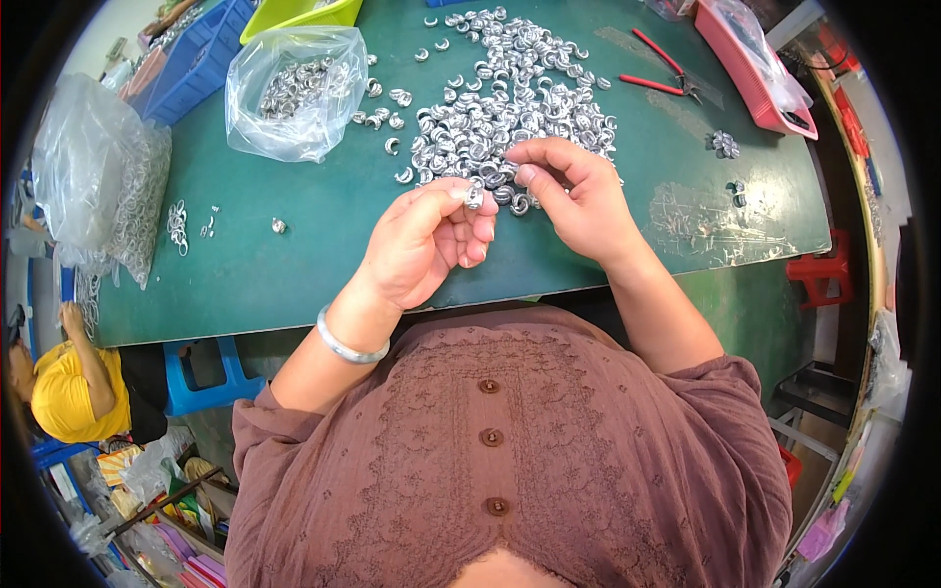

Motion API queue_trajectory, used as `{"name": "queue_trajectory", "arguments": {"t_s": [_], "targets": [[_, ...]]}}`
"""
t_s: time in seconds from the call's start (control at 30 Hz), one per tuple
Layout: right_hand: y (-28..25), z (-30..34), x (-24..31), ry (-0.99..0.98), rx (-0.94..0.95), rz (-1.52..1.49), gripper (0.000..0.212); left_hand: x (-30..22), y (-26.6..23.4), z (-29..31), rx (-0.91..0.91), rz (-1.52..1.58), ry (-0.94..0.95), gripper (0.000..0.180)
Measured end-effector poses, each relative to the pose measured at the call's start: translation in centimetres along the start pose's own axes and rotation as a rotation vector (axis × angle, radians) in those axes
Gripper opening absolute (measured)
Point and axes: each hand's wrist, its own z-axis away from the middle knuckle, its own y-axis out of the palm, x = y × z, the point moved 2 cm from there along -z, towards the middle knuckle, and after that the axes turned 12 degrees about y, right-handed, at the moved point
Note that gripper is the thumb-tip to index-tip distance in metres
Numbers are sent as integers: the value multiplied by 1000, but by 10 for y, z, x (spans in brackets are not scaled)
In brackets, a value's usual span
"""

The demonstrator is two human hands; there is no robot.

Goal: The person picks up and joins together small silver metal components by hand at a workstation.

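My left hand is pinched on a small silver ring-shaped metal piece, held upright between thumb and fingers just above the table's near part. A silver bangle circles that wrist. My right hand is at the near edge of a big pile of curved silver metal pieces, index finger and thumb curled toward each other. What lies between those fingertips, if anything, cannot be made out against the pile. A few darker curved pieces sit between the two hands.
On the green table are a clear bag of silver pieces, a bag of rings, red-handled pliers, a pink basket, blue bins and a small cluster. A person in yellow sits beyond the left edge.
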Motion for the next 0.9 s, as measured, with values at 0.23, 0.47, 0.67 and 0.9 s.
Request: {"name": "queue_trajectory", "arguments": {"t_s": [0.23,0.47,0.67,0.9], "targets": [[-5,-1,7,-141,0,329,10,-1,-4,1,-23,14,0,27],[-8,5,16,-302,118,687,14,5,-14,-1,-53,151,-89,27],[-8,7,17,-331,114,730,15,-1,-11,1,-66,96,13,26],[-7,6,14,-305,160,691,9,-1,-15,3,-64,50,37,25]]}}
